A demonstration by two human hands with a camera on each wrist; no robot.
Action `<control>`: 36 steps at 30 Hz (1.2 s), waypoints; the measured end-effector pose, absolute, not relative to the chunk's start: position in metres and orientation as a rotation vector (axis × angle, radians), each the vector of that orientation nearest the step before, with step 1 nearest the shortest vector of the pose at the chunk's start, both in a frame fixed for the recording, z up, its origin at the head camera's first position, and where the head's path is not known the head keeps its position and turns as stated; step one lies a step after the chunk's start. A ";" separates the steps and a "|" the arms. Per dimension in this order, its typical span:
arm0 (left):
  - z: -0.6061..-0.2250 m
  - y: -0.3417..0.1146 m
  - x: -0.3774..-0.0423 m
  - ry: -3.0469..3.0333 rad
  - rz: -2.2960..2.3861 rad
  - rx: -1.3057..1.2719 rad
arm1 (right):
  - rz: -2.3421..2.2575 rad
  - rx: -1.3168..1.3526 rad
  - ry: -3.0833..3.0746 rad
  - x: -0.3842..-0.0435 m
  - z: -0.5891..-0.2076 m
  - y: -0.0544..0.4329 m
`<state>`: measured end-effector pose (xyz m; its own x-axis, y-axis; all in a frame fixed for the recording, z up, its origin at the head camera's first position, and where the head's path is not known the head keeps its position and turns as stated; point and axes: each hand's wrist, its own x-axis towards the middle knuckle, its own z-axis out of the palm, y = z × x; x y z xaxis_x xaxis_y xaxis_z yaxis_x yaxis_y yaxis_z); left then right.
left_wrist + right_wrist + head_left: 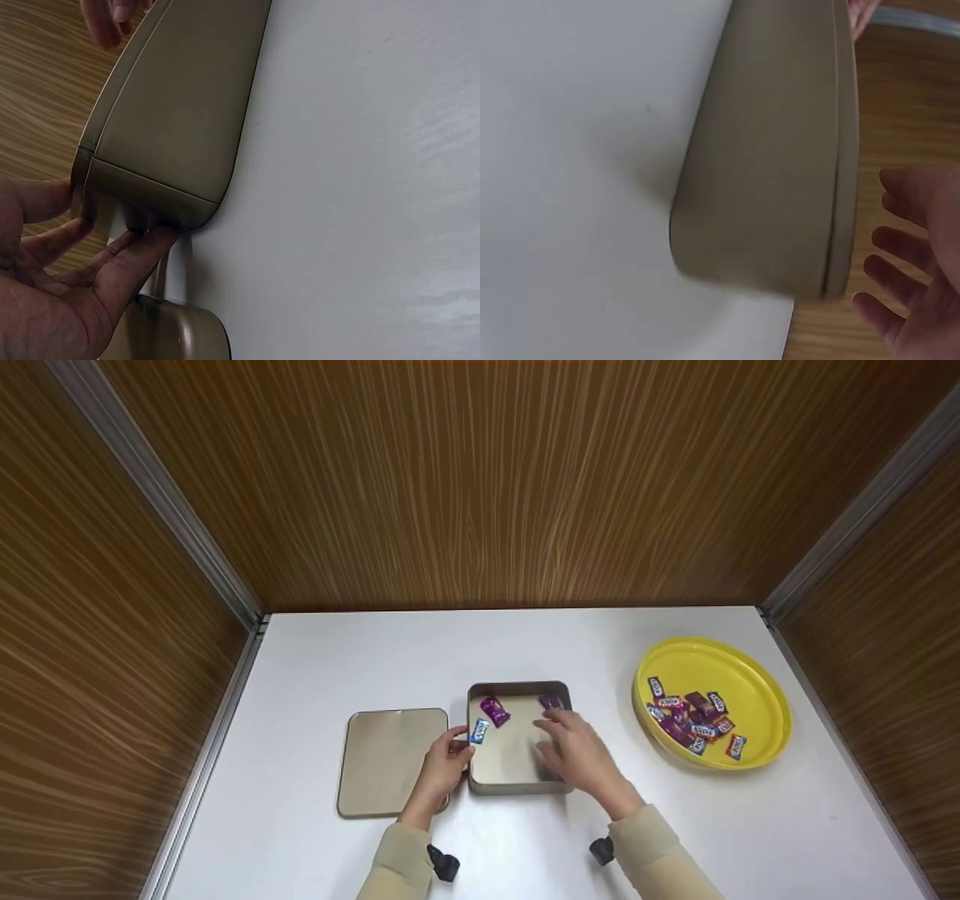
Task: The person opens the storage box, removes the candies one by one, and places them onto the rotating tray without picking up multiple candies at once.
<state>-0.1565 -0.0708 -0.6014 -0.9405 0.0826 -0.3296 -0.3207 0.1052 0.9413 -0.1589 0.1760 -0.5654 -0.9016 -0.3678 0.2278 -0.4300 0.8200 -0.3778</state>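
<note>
An open square metal tin point(517, 761) stands at the middle of the table. Inside it lie a purple wrapped candy point(495, 711) at the back left, a blue-wrapped candy point(478, 731) by the left wall and another purple candy point(550, 703) at the back right. My left hand point(442, 765) holds the tin's left side, with fingertips at its rim and outer wall in the left wrist view. Over the tin's right part hovers my right hand point(577, 750), its fingers apart and slightly bent. Nothing shows in its grasp in the right wrist view point(922, 262).
The tin's flat lid point(390, 761) lies on the white table left of the tin, partly behind the left hand. At the right stands a round yellow tray point(731, 675) with several mixed wrapped candies point(701, 716). Wood-grain panels point(480, 495) enclose the back and sides.
</note>
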 end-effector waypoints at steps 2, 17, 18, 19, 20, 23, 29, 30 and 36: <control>-0.601 -0.071 -0.157 2.087 1.908 -0.237 | 0.638 0.694 -2.877 -0.160 -0.568 0.165; -0.604 -0.072 -0.155 2.036 1.963 -0.185 | 0.476 1.051 -2.972 -0.180 -0.585 0.114; -0.604 -0.072 -0.155 2.035 1.963 -0.188 | 0.457 1.062 -2.983 -0.181 -0.586 0.112; -0.604 -0.072 -0.155 2.032 1.964 -0.191 | 0.439 1.068 -2.996 -0.182 -0.588 0.111; -0.604 -0.072 -0.156 2.031 1.964 -0.191 | 0.425 1.076 -3.006 -0.183 -0.589 0.110; -0.603 -0.072 -0.156 2.029 1.965 -0.196 | 0.397 1.092 -3.031 -0.185 -0.591 0.109; -0.603 -0.072 -0.155 2.062 1.958 -0.179 | 0.277 1.128 -3.040 -0.187 -0.593 0.109; -0.603 -0.072 -0.155 2.065 1.961 -0.173 | 0.268 1.130 -3.047 -0.187 -0.592 0.110; -0.602 -0.073 -0.156 2.044 1.975 -0.167 | 0.275 1.110 -3.070 -0.186 -0.591 0.110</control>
<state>-0.1558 -0.0726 -0.6022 -0.9503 0.1187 -0.2878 -0.2836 0.0515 0.9576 -0.1861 0.1104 -0.5914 -0.7623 -0.6436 -0.0692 -0.6210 0.7573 -0.2023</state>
